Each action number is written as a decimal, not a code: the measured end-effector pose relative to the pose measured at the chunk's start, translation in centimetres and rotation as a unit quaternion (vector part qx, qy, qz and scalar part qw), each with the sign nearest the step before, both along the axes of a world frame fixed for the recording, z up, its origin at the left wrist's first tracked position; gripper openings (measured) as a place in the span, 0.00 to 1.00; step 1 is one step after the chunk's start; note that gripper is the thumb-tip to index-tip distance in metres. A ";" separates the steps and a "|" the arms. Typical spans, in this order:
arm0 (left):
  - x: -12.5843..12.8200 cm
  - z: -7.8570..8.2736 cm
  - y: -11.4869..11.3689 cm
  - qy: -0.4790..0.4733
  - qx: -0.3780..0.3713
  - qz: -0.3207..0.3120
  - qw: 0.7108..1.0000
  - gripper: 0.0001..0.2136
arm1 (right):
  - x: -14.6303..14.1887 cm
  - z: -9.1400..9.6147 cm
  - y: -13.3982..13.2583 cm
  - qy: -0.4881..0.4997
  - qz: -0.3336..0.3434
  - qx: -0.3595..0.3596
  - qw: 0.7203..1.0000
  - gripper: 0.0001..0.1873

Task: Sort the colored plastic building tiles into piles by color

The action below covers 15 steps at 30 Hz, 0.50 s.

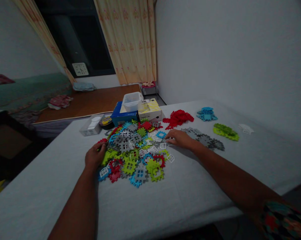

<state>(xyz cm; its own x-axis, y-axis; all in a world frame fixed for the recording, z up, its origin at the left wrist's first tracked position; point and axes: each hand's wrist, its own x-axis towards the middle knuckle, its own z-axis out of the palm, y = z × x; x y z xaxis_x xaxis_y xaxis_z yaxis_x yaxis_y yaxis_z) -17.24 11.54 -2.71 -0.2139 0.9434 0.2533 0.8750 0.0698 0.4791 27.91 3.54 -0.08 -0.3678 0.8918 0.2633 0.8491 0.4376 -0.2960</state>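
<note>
A mixed heap of interlocking plastic building pieces point(129, 165) in red, green, blue, grey and white lies on the cloth-covered table point(190, 190). My left hand point(94, 157) is at the heap's left edge, fingers curled at a red toothed piece point(102, 140). On the opposite side, my right hand point(179, 138) rests with bent fingers pointing into the heap, close to a blue ring-shaped piece point(161, 134). Whatever is under its fingertips is hidden. Small white window frames point(163, 146) lie scattered between both hands.
Separate piles of red point(179, 118), grey point(202, 138), blue point(206, 114), green point(225, 131) and white pieces point(246, 128) lie to the right. Behind the heap stand a blue box point(124, 117), a yellow box point(151, 110), a clear tub point(132, 101), black tape point(107, 122) and a transparent container point(90, 126).
</note>
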 end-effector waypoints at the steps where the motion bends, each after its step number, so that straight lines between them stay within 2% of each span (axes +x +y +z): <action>1: 0.0 0.0 0.0 0.000 0.003 -0.003 1.000 0.17 | -0.9 -0.2 -0.2 -0.019 0.007 -0.004 1.000 0.11; 5: -0.1 0.1 0.0 0.006 -0.006 -0.003 1.000 0.19 | -2.5 -1.1 -0.6 -0.051 0.003 -0.017 0.999 0.12; 10: 0.0 0.2 -0.1 0.004 -0.014 -0.007 1.000 0.19 | -2.6 -1.4 -0.5 -0.006 -0.014 -0.037 0.999 0.14; 15: 0.1 0.2 -0.1 -0.006 -0.008 -0.004 1.000 0.18 | -2.8 -1.3 -0.5 0.083 -0.003 -0.060 0.995 0.06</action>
<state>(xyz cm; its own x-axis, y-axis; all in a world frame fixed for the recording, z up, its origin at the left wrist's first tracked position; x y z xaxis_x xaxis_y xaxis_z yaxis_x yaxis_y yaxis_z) -17.18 11.45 -2.56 -0.2093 0.9490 0.2359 0.8697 0.0704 0.4885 25.14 3.02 -1.40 -0.3238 0.9223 0.2111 0.7866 0.3865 -0.4816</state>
